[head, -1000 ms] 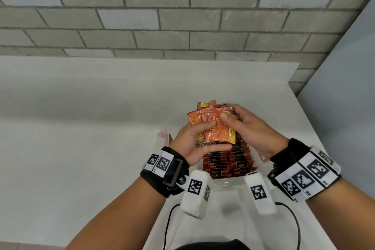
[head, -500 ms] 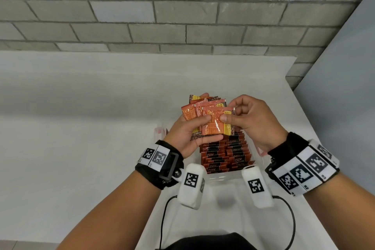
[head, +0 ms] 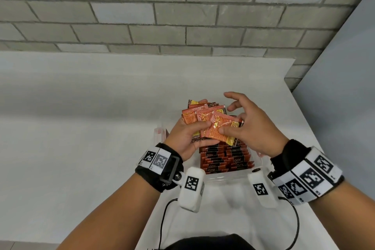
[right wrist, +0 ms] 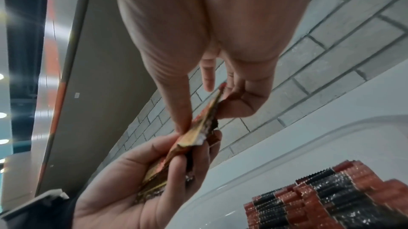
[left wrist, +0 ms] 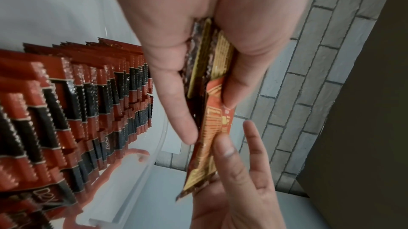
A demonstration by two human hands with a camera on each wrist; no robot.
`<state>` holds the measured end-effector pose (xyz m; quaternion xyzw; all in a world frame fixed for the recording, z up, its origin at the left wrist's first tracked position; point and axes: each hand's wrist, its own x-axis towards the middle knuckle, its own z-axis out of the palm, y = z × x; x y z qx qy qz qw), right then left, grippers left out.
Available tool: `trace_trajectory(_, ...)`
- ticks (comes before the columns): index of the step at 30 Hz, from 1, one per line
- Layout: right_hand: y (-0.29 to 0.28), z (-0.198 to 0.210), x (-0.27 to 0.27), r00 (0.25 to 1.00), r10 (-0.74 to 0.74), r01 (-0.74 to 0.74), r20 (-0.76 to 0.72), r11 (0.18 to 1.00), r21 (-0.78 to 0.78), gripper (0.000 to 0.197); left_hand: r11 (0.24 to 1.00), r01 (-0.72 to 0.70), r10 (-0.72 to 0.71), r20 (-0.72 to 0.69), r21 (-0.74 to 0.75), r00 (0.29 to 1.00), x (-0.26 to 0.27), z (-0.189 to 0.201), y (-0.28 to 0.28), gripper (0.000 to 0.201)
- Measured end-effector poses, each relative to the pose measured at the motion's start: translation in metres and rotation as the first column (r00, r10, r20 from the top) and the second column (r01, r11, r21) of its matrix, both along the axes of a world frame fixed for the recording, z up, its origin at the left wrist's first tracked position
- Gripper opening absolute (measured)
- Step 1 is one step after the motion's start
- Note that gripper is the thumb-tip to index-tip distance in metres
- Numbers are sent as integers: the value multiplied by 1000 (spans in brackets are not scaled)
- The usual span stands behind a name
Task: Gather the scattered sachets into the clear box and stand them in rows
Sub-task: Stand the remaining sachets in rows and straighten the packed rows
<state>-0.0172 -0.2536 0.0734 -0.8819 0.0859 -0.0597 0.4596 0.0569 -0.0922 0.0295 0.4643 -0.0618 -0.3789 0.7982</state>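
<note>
Several loose sachets point(head: 199, 119) are sitting fanned in my left hand point(head: 187, 138), and I am holding them just above the clear box point(head: 227, 177). My left thumb is pressing across their faces while the fingers are curling round behind, so that hand is clamping the bundle. The bundle's long edges are running roughly left to right across the head view, flat faces turned up toward me, the orange printed sides showing.

My right hand point(head: 253, 128) is pinching the front sachet point(head: 222, 130) between thumb and a finger underneath; the other fingers are spreading loosely above it. That sachet is lying tilted, its long axis slanting from upper left down to lower right, with its yellow end pointing toward my right wrist. In the left wrist view the same sachet point(left wrist: 212, 138) is showing edge-on, long axis running away from the camera, the left thumb on one side and the right fingertips point(left wrist: 225, 150) touching its far end. The right wrist view is showing it point(right wrist: 198, 128) edge-on too, caught between both hands.

Below, inside the box, the packed sachets point(head: 225, 158) are standing on edge in two rows side by side, red and black top edges up, the rows running from near me toward the brick wall point(head: 182, 16). The box is resting on the white table point(head: 71, 117).
</note>
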Motion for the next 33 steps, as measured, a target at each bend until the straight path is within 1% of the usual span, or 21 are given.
trace_trajectory(1,0,0,0,1000,8,-8,2,1000,-10,79,1000,-3,3,3,-6,1000,0,0,0,48)
trace_trajectory(3,-3,-1,0,1000,14,-14,-12,1000,2,76,1000,-17,17,5,-24,1000,2,0,2,48)
trace_trajectory(6,-8,2,-3,996,11,-13,-88,1000,-17,67,1000,-15,16,15,-14,1000,6,0,6,48)
trace_trajectory(8,-12,7,-4,994,2,-2,-109,1000,-5,58,999,8,-10,38,32,999,8,-2,8,46)
trace_trajectory(10,-12,14,-4,996,11,-8,-84,999,35,45,997,47,-51,63,62,997,8,-3,9,43)
trace_trajectory(11,-10,16,-3,997,34,-33,-70,999,18,40,995,70,-75,75,70,994,8,-4,9,44)
trace_trajectory(12,-8,18,-2,996,68,-70,-64,997,-38,35,993,93,-100,87,75,991,7,-4,8,47)
trace_trajectory(14,-3,17,0,989,135,-145,-62,969,-198,30,988,133,-140,98,77,985,4,-5,5,51)
trace_trajectory(16,-1,15,2,985,164,-173,-55,943,-284,29,985,157,-164,101,76,981,2,-5,4,53)
trace_trajectory(18,-2,13,4,983,183,-180,-22,931,-317,31,984,165,-172,104,74,980,2,-5,5,55)
trace_trajectory(21,-4,13,4,983,185,-173,7,928,-329,36,982,181,-187,111,61,976,1,-5,6,56)
trace_trajectory(24,-6,11,3,988,154,-150,-13,933,-328,41,981,192,-195,107,35,975,-2,-7,6,54)
trace_trajectory(26,-7,8,3,992,125,-127,-25,936,-330,42,985,173,-174,75,22,982,-2,-8,5,47)
trace_trajectory(28,-6,7,3,995,97,-97,-15,943,-319,42,989,145,-145,9,0,989,-1,-8,3,39)
trace_trajectory(31,-3,6,3,998,69,-68,-6,958,-279,41,991,126,-129,-87,-32,988,3,-8,1,42)
trace_trajectory(33,-2,4,3,998,67,-69,-15,966,-249,39,992,117,-120,-96,-42,988,6,-8,0,41)
